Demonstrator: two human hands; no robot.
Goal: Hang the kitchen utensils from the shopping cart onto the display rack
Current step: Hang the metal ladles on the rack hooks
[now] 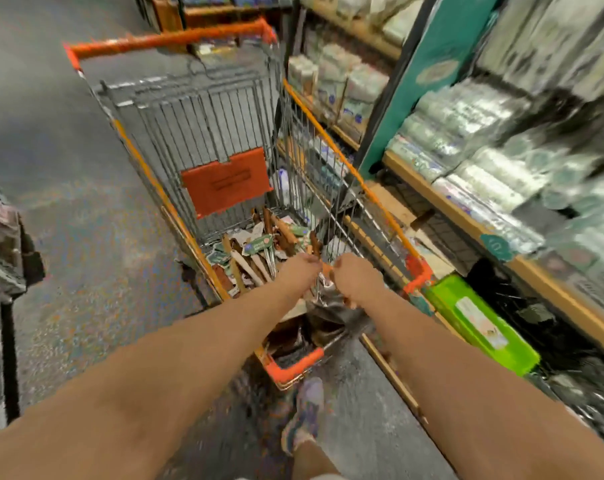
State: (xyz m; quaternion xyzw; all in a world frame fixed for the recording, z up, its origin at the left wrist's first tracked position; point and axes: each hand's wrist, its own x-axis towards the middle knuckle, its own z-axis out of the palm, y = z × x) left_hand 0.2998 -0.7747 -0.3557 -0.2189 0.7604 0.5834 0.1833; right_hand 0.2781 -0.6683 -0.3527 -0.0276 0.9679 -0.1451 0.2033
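An orange-trimmed wire shopping cart (359, 183) stands in the aisle in front of me. Its bottom holds a pile of wooden-handled kitchen utensils (259, 251) with green card labels. Both my arms reach down into the near end of the cart. My left hand (298, 271) is curled over the near edge of the pile, its fingertips hidden among the utensils. My right hand (354, 280) is right beside it, fingers curled round a shiny dark utensil package (328, 303). The view is motion-blurred. Packaged goods hang on the display rack (543, 50) at the upper right.
Wooden-edged shelves (466, 216) stacked with wrapped goods run along the right of the cart. A green plastic box (480, 323) lies on the floor by the shelf base. My shoe (305, 414) is just behind the cart. Open grey floor lies to the left.
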